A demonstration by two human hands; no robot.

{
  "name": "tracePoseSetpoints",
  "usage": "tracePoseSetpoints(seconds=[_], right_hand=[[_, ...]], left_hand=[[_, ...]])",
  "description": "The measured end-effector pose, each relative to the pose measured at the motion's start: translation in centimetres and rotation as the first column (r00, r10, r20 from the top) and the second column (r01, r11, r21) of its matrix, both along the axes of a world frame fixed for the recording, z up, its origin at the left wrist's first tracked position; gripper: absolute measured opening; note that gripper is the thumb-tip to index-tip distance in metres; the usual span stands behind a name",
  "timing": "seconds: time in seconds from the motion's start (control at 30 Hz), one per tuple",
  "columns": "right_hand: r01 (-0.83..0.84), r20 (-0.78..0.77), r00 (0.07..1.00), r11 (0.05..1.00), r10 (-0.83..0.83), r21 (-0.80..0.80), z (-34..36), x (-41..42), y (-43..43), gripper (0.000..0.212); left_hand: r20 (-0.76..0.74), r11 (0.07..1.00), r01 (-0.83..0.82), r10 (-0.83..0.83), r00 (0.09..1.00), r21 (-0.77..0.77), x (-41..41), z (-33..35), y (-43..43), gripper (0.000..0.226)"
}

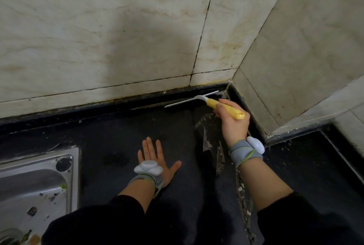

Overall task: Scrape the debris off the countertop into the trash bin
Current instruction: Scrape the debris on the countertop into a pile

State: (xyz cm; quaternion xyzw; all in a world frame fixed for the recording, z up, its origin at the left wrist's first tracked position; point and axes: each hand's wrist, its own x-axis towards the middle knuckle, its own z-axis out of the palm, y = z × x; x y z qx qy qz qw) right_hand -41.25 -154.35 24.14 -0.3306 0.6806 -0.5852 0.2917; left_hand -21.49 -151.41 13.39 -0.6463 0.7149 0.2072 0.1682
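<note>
Tiled wall (98, 37): pale marble-look, dark grimy joints, meets side wall at back-R corner.
Bench (118, 136): black top, dusty, raised lip along back.
Steel sink (33, 183): set in bench at near L, bits of waste in basin.
Both arms in black sleeves, grey wrist straps w/ white pods.
Left grip (156, 155): flat on bench, palm down, fingers straight & spread, holding nothing; sits btwn sink & debris.
Right grip (233, 124): fingers curled round yellow handle of scraper (199, 98), near back-R corner.
Scraper blade (189, 100): thin white bar, down at back of bench just beside the lip, approx parallel to wall.
Debris (208, 143): grey crusty flakes on bench, in streaks from below right grip toward near edge, alongside R forearm.
</note>
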Motion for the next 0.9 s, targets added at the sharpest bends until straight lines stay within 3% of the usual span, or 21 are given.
tracePoseSetpoints(seconds=[0.07, 0.3, 0.53, 0.77, 0.9], right_hand=[[-0.002, 0.046, 0.999, 1.0, 0.002, 0.009, -0.3, 0.2, -0.1, 0.016], [0.109, -0.015, 0.994, 0.993, -0.109, 0.033, 0.2, -0.7, 0.5, 0.012], [0.026, -0.017, 1.0, 1.0, -0.026, -0.006, -0.1, 0.1, -0.1, 0.012], [0.202, 0.082, 0.975, 0.978, -0.206, 0.058, -0.9, -0.1, 2.4, 0.009], [0.254, -0.009, 0.967, 0.967, -0.254, 0.02, 0.2, -0.2, 2.7, 0.014]], left_hand=[[0.005, 1.0, 0.001, -0.001, 1.0, 0.0, -0.1, 0.0, 0.0, 0.107], [-0.016, 1.0, 0.002, -0.002, 1.0, -0.001, 0.0, -0.1, 0.0, 0.104], [-0.005, 1.0, 0.009, -0.009, 1.0, 0.021, -0.1, 0.3, -0.2, 0.102], [0.009, 0.999, 0.004, -0.005, 1.0, 0.039, 0.1, 0.3, -0.4, 0.103], [-0.003, 1.0, 0.005, -0.005, 1.0, 0.026, 0.1, 0.0, -0.3, 0.103]])
